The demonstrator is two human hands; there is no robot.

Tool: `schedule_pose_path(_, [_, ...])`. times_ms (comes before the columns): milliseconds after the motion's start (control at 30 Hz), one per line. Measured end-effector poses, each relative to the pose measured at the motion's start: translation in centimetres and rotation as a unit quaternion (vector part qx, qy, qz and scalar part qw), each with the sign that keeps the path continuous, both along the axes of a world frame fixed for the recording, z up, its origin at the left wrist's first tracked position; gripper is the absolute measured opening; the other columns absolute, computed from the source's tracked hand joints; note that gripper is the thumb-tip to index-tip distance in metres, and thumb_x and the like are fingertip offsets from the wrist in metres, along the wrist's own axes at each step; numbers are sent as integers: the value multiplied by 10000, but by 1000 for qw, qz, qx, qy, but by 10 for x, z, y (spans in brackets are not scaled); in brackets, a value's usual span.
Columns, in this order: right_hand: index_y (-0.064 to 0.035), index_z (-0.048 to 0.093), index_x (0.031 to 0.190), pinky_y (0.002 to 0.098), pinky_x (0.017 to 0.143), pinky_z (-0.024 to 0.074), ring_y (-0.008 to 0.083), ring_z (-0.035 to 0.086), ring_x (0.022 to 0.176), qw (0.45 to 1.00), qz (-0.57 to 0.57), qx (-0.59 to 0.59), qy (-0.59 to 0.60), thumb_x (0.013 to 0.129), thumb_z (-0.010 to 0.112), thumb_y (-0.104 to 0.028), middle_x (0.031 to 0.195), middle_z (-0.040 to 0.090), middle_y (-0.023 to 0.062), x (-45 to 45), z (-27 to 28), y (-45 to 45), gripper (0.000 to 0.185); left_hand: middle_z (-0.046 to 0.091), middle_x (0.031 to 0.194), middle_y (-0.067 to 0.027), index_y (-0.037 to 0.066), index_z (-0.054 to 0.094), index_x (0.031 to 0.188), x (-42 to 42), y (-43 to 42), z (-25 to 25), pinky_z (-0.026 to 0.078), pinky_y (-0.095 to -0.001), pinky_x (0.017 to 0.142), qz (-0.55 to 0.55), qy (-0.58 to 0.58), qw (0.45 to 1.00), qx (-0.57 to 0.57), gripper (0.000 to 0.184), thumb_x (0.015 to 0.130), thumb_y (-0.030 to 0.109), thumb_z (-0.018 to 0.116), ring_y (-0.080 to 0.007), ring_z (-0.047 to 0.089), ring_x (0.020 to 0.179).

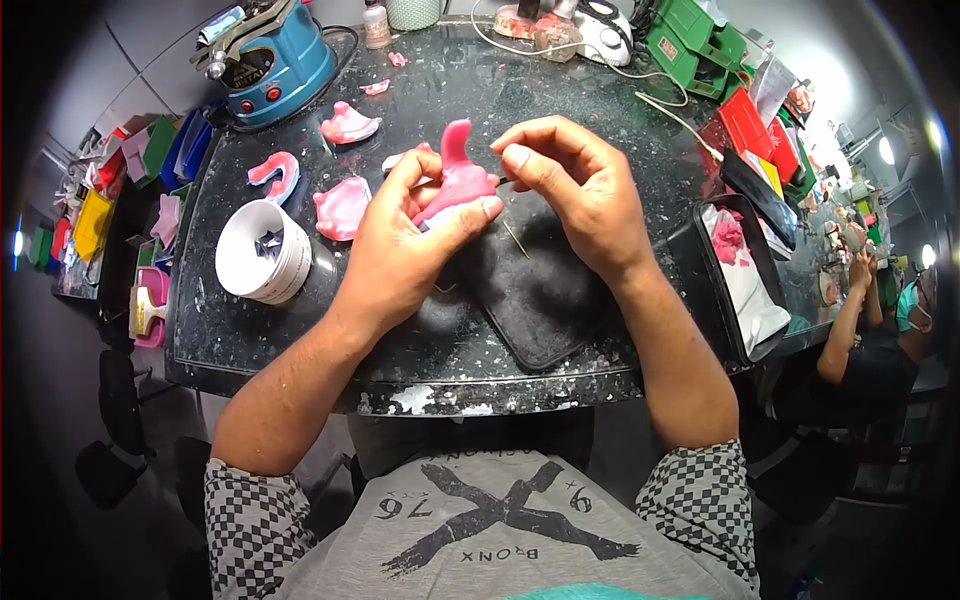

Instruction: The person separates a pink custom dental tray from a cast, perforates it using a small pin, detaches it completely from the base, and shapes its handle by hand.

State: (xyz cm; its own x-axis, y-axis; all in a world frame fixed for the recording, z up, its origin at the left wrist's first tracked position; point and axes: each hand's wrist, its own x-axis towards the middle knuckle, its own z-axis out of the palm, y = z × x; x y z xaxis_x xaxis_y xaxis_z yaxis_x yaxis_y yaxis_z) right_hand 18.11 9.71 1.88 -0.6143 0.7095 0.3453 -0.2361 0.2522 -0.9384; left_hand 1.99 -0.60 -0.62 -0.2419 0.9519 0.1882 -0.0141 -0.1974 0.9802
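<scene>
My left hand (405,230) is closed round a pink, wax-like piece (462,180) with a tall upright tab. Purple shows along its lower edge, and the fingers hide part of it. Close by on the right, my right hand (580,185) is pinched, its thumb and forefinger near the piece's right side. A small dark bit shows by those fingertips, but I cannot make out what it is. Below the hands, a thin metal rod (514,240) shows over a dark mat (530,310). Several pink-and-white moulded pieces, such as a horseshoe-shaped one (273,175), lie left of my left hand.
A white tub (300,262) with dark star-like bits stands at left. Behind it is a blue machine (305,70). To the right sit a black tray (768,275) with pink scraps, a phone-like device (758,195) and green bins (690,45). Another person (850,330) sits far right.
</scene>
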Motion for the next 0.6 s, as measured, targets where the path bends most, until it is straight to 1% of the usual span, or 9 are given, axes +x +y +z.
schedule_pose_path(67, [8, 661, 1077, 259, 821, 539, 101, 661, 893, 999, 31, -12, 16, 948, 679, -115, 994, 694, 57, -1, -2, 1, 179, 655, 1080, -61, 17, 555, 1139, -2, 1, 3, 511, -275, 896, -38, -108, 993, 11, 313, 906, 117, 738, -117, 637, 1006])
schedule_pose_path(100, [-22, 639, 1153, 284, 867, 534, 118, 659, 958, 999, 38, -9, 7, 898, 731, -121, 1048, 687, 64, 0, -4, 4, 289, 655, 1080, -61, 17, 555, 1139, -2, 1, 5, 511, -275, 896, -39, -107, 993, 11, 313, 906, 117, 738, -117, 637, 1006])
schedule_pose_path(133, [-22, 639, 1153, 284, 867, 534, 118, 659, 958, 999, 39, -8, 7, 898, 731, -121, 1048, 687, 64, 0, -4, 5, 289, 655, 1091, -63, 18, 562, 1145, -3, 1, 6, 518, -293, 915, -52, -151, 987, 11, 291, 921, 117, 719, -125, 639, 1022])
schedule_pose_path(233, [-60, 592, 1250, 329, 949, 510, 181, 662, 1042, 987, 42, 154, -9, 786, 811, -116, 1111, 685, 81, -1, -5, 5, 515, 657, 1129, -72, 16, 591, 1165, -8, 1, 5, 525, -318, 954, -78, -242, 967, 22, 254, 954, 128, 680, -144, 645, 1051])
schedule_pose_path(400, [-39, 622, 1225, 322, 902, 546, 200, 688, 1024, 960, -36, 278, 9, 769, 803, -49, 1112, 698, 97, -1, -5, -1, 491, 666, 1137, -74, 3, 605, 1189, -4, 0, 7, 502, -288, 962, -82, -234, 967, 64, 272, 950, 106, 684, -138, 639, 1061])
schedule_pose_path(467, [-35, 636, 1213, 316, 883, 555, 205, 696, 1011, 947, -63, 315, 19, 761, 803, -28, 1103, 702, 107, 0, -5, -2, 481, 673, 1119, -71, -2, 613, 1177, 1, -2, 14, 495, -279, 962, -47, -120, 985, 112, 256, 949, 91, 684, -135, 634, 1069])
schedule_pose_path(500, [-32, 646, 1200, 312, 874, 559, 208, 700, 1001, 941, -67, 331, 34, 754, 800, -9, 1099, 704, 116, 0, -5, -3, 472, 654, 1157, -89, -7, 569, 1230, -1, -6, 18, 489, -292, 982, -54, -108, 987, 109, 351, 917, 55, 715, -146, 621, 1100])
schedule_pose_path(533, [-28, 656, 1187, 308, 865, 562, 210, 704, 991, 934, -72, 347, 49, 747, 797, 11, 1096, 706, 125, 0, -4, -4, 464, 654, 1157, -89, -7, 569, 1230, 1, -6, 18, 489, -292, 982, -55, -108, 987, 109, 351, 917, 55, 715, -146, 621, 1100])
schedule_pose_path(600, [-21, 660, 1194, 307, 866, 563, 212, 707, 985, 933, -71, 347, 70, 738, 786, 60, 1094, 713, 121, 0, -3, -7, 480, 617, 1223, -117, -5, 498, 1300, 5, -7, 17, 486, -304, 1001, 11, -66, 979, 191, 497, 873, 14, 752, -160, 605, 1132])
